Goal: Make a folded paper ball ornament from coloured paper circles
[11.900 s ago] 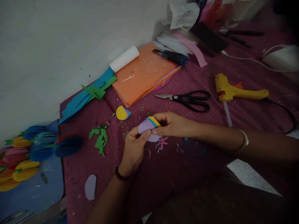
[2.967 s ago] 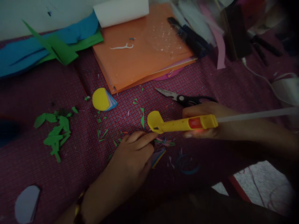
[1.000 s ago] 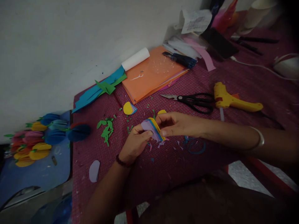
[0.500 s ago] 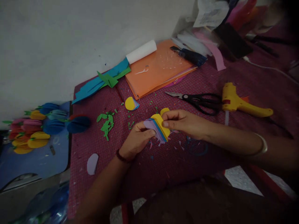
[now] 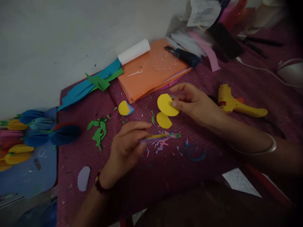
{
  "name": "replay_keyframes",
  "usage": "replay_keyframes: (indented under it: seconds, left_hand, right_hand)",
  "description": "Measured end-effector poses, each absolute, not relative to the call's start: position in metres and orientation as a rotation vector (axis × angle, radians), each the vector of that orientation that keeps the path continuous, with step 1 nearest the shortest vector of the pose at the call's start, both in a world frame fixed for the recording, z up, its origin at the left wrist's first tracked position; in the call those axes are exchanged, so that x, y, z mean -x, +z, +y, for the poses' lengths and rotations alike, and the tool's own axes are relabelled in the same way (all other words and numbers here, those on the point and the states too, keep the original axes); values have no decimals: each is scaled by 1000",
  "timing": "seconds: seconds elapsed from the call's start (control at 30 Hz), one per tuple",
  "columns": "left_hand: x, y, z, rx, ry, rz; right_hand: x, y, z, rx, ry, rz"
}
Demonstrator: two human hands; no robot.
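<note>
My left hand (image 5: 126, 146) is closed on a flat stack of coloured folded paper pieces (image 5: 155, 137), held edge-on just above the maroon checked cloth (image 5: 151, 170). My right hand (image 5: 195, 102) pinches a yellow folded paper piece (image 5: 166, 105) and holds it up over the cloth. A second yellow half-round piece (image 5: 163, 120) lies right below it. The yellow glue gun (image 5: 236, 104) rests to the right of my right hand. The scissors are hidden behind that hand.
Orange paper sheets (image 5: 151, 71) with a white roll (image 5: 133, 51) lie at the back by the wall. Another small stack with a yellow top (image 5: 125, 108), green leaf cut-outs (image 5: 98, 132), a lilac piece (image 5: 83, 178) and finished paper flowers (image 5: 28, 135) are at left.
My right hand has lifted a yellow piece away from the stack and moved it up and back. My left hand has turned the stack flat and lowered it.
</note>
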State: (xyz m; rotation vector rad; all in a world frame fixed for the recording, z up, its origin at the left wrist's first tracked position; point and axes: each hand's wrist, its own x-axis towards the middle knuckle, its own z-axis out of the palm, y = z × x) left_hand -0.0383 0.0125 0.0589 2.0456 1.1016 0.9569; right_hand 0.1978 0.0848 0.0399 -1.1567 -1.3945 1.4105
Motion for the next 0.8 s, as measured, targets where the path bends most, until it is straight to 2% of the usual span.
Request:
replay_keyframes:
  seconds: [0.1, 0.2, 0.4, 0.47, 0.63, 0.8]
  left_hand:
    - [26, 61, 2, -2356, 842, 1041]
    - [12, 54, -7, -2383, 693, 1032]
    - [13, 40, -10, -2459, 686, 955]
    - [19, 37, -9, -2447, 693, 929]
    - [32, 34, 8, -2199, 602, 915]
    - [33, 34, 27, -2147, 621, 846]
  right_hand:
    - [-201, 42, 85, 1108, 1485, -1409]
    - [-198, 42, 76, 1074, 1601, -1475]
    - [-198, 42, 63, 1120, 1699, -1559]
    - [-205, 40, 66, 1164, 1604, -1707]
    - [-227, 24, 82, 1204, 939, -2190]
    - [-232, 10, 87, 1063, 791, -2387]
